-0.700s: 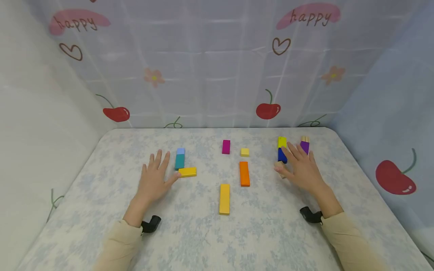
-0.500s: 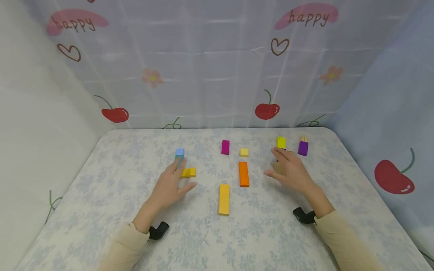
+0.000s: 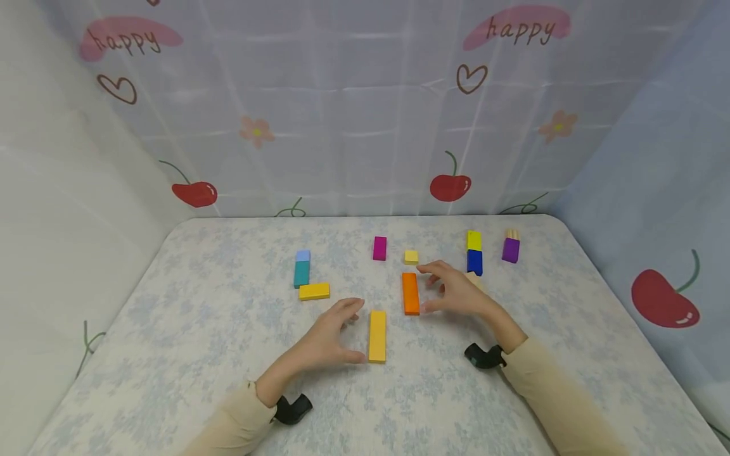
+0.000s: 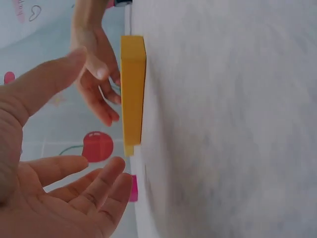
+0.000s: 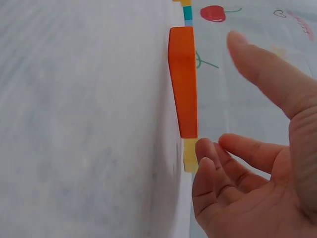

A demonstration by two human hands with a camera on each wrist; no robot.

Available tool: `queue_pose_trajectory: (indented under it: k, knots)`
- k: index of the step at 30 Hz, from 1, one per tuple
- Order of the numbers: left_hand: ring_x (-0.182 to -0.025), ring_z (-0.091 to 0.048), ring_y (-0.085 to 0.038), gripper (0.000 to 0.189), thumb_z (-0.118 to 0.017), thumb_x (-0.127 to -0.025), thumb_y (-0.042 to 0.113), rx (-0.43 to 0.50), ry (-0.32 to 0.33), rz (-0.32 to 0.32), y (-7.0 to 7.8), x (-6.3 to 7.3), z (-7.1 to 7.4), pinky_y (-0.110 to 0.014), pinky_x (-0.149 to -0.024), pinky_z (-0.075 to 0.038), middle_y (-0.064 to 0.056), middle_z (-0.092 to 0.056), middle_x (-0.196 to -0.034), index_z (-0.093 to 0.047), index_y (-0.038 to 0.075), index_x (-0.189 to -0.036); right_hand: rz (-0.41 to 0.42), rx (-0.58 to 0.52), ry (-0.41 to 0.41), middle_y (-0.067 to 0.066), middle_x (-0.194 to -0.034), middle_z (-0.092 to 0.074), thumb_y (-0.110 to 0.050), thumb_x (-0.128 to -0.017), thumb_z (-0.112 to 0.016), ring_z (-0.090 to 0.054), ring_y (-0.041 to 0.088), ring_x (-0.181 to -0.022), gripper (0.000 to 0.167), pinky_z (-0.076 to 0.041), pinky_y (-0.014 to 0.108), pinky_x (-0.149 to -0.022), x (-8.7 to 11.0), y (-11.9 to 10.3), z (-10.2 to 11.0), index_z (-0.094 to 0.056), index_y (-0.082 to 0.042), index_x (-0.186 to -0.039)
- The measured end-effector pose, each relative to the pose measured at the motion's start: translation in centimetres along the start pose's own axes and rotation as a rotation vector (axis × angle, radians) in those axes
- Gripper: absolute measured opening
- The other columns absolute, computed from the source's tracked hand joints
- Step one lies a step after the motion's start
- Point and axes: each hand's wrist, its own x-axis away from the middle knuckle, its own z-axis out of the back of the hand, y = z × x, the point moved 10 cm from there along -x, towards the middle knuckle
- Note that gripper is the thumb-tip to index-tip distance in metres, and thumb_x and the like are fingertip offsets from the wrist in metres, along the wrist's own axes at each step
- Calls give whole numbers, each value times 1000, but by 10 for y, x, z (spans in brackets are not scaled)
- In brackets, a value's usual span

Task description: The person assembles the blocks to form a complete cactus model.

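Note:
My left hand is spread beside a long yellow block, thumb and fingers apart on its left side. In the left wrist view that yellow block lies beyond the parted thumb and fingers, which hold nothing. My right hand reaches to the right side of an orange block, its thumb near the lower end and its fingers near the upper end. The right wrist view shows the orange block in front of the parted thumb and fingers. A small pale yellow block sits just behind the orange one.
At left are a teal block, a light blue block and a yellow block. A magenta block lies at the back. At right stand yellow-green, dark blue and purple blocks, plus a beige one.
My left hand has moved right and toward me, from the teal block to the long yellow block. My right hand has moved left from the blue and beige blocks to the orange block.

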Motion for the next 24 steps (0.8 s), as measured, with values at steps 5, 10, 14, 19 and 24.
queue_pose_trajectory:
  k: [5,10,14,19,24]
  knots:
    - [-117,-54,-21,92,-87,-74,20,60,-18,-8,-2,-4,-9,-40,-96,-50,-9,-40,-151,-37,2,-149,-14,-83,-37,12,-130,-54,-27,-74,-87,-57,21,-103,86,-52,36,-88,-6,3,-8,-45,-5,-145]
    - [-118,-55,-19,91,-87,-73,20,74,-34,22,-8,-7,-16,-39,-97,-50,-8,-41,-151,-39,2,-149,-4,-68,-56,11,-114,-58,-27,-73,-87,-55,19,-92,86,-49,26,-79,-7,5,-12,-44,-2,-143]
    - [-120,-54,-19,89,-87,-73,20,72,-40,14,-10,-9,-19,-40,-100,-49,-7,-42,-150,-41,2,-147,0,-71,-63,12,-112,-58,-25,-74,-87,-55,21,-91,84,-49,28,-79,-7,6,-14,-45,-1,-143]
    - [-122,-53,-19,84,-86,-75,21,46,-47,4,-10,-10,-21,-39,-101,-48,-6,-44,-149,-44,3,-146,-1,-70,-66,12,-114,-58,-25,-74,-87,-56,21,-92,83,-49,29,-80,-7,5,-14,-45,-2,-142]
    - [-125,-52,-20,84,-86,-75,22,36,-49,11,-10,-10,-22,-39,-101,-48,-6,-44,-149,-44,4,-146,0,-66,-60,11,-113,-59,-25,-74,-87,-57,20,-93,82,-51,29,-81,-7,4,-13,-47,-1,-141]
